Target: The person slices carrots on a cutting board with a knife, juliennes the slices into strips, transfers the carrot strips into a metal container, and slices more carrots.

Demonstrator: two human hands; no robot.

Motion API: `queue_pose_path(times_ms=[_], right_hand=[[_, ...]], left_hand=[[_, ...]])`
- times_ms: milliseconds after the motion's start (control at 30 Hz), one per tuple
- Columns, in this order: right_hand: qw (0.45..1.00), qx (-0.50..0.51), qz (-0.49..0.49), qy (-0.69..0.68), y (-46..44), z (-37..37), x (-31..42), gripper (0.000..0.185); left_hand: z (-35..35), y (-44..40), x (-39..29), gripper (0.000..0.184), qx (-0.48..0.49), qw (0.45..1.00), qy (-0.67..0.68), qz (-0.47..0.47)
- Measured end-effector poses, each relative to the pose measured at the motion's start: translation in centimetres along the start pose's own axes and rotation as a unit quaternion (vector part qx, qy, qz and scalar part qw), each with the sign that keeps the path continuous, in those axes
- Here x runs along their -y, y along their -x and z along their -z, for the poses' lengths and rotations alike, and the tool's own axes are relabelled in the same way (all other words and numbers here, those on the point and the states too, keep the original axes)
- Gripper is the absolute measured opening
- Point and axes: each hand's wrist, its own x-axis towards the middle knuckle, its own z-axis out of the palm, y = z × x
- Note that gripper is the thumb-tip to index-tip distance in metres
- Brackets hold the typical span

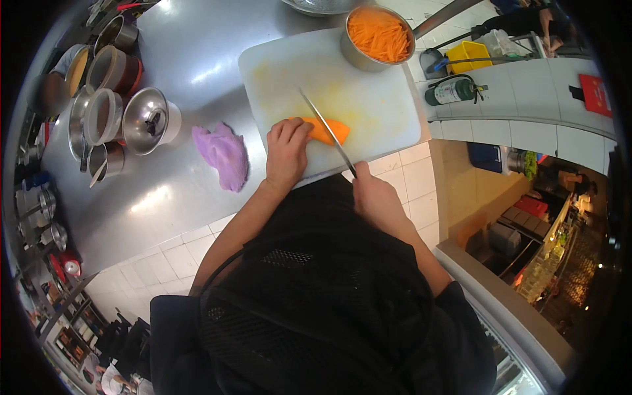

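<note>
Gripping the carrot (318, 133), lengthwise rightward from its fingers (297, 126), the left hand (287, 149) was nearer; the right hand (376, 195) clasped the knife (329, 131).

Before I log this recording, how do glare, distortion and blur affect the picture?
Head view: white glare streaks the silver metal worktop; head view: wide-lens distortion bends lines toward the dark rim; head view: the orange carrot piece and long steel-bladed knife read clearly, while a dark patch at far left is blurred.
</note>
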Motion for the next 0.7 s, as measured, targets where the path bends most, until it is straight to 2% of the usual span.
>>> queue_pose_path(times_ms=[100, 233, 333, 400, 633, 700], right_hand=[[0.997, 0.06, -0.041, 0.028, 2.4, 1.6, -0.3, 0.022], [0.992, 0.089, -0.062, 0.061, 3.6, 2.7, 0.5, 0.024], [0.994, 0.072, -0.038, 0.074, 1.7, 2.6, 1.3, 0.025], [0.997, 0.038, 0.018, 0.072, 0.0, 1.9, 1.4, 0.026], [0.997, 0.007, 0.025, 0.074, -2.7, -0.9, 0.6, 0.03], [0.998, -0.001, 0.018, 0.056, -2.6, -1.2, 0.3, 0.024]], left_hand=[[0.1, 0.0, 0.0, 0.032, 0.001, 1.0, 0.007, 0.009], [-0.2, 0.1, 0.1, 0.033, 0.01, 1.0, -0.007, 0.004], [-0.3, -0.1, 0.2, 0.035, 0.008, 1.0, -0.005, 0.001], [-0.3, -0.1, 0.2, 0.037, 0.004, 1.0, -0.007, -0.001], [-0.1, -0.1, 0.5, 0.034, 0.004, 1.0, -0.016, -0.007], [0.7, -0.6, 0.1, 0.03, 0.017, 0.999, 0.043, 0.02]])
